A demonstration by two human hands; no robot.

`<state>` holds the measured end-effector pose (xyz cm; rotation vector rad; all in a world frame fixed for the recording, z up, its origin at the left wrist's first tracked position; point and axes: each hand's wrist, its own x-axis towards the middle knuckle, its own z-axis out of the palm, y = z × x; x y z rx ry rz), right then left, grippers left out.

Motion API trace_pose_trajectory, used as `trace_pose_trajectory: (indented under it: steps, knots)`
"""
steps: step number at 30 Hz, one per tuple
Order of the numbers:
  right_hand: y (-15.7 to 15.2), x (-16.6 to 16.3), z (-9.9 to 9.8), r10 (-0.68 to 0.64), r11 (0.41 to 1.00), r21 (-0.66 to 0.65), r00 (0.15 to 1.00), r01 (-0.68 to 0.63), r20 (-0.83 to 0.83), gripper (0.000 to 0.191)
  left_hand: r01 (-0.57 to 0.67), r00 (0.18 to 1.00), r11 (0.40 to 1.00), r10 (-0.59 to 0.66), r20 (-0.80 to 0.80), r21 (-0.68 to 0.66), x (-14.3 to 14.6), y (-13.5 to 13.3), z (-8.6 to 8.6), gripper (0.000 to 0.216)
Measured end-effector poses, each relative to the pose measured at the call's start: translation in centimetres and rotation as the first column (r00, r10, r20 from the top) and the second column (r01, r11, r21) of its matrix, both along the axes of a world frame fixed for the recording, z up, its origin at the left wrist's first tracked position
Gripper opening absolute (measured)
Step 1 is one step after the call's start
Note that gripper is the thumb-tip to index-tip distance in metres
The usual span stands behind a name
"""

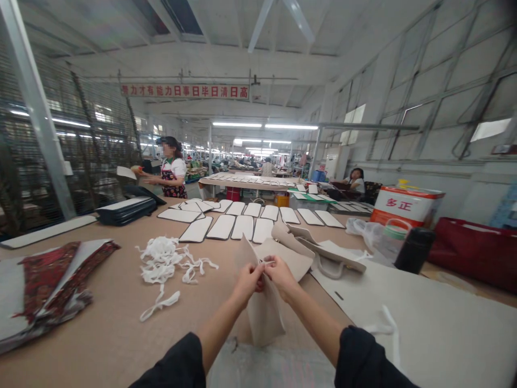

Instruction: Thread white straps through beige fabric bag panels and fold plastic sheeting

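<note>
My left hand [247, 281] and my right hand [279, 275] meet over the table, both pinched on a beige fabric piece [262, 307] that hangs down between them. A thin white strip shows between the fingertips. Just beyond lies a heap of similar beige pieces [319, 252]. A tangle of white ribbon strips [165, 261] lies to the left of my hands.
Rows of white rounded panels [242, 223] cover the far table. Red patterned fabric [48, 277] sits at left, a dark stack [127, 210] behind it. A black bottle [414, 249], a red-and-white tin [406, 205] and a red bag [476, 253] stand at right. Co-workers stand and sit beyond.
</note>
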<state>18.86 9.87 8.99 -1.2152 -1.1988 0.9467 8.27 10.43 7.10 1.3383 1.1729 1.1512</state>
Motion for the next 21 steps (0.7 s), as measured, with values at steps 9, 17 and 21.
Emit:
trace_pose_trajectory:
  steps: [9, 17, 21]
  knots:
    - [-0.9, 1.3, 1.4, -0.069, 0.996, 0.071, 0.986, 0.059, 0.151, 0.023, -0.017, 0.998, 0.994, 0.011, 0.057, 0.109, -0.6, -2.2, 2.7, 0.018]
    - [0.4, 7.7, 2.8, -0.269, 0.962, 0.15, 0.878, 0.227, 0.396, 0.015, -0.064, 0.998, 0.971, 0.057, 0.038, 0.232, -2.9, -5.8, 6.2, 0.011]
    - [-0.5, 7.0, 3.7, -0.227, 0.968, 0.213, 0.828, 0.134, 0.513, 0.017, -0.047, 0.999, 0.957, 0.049, 0.001, 0.285, -2.2, -7.3, 7.3, 0.013]
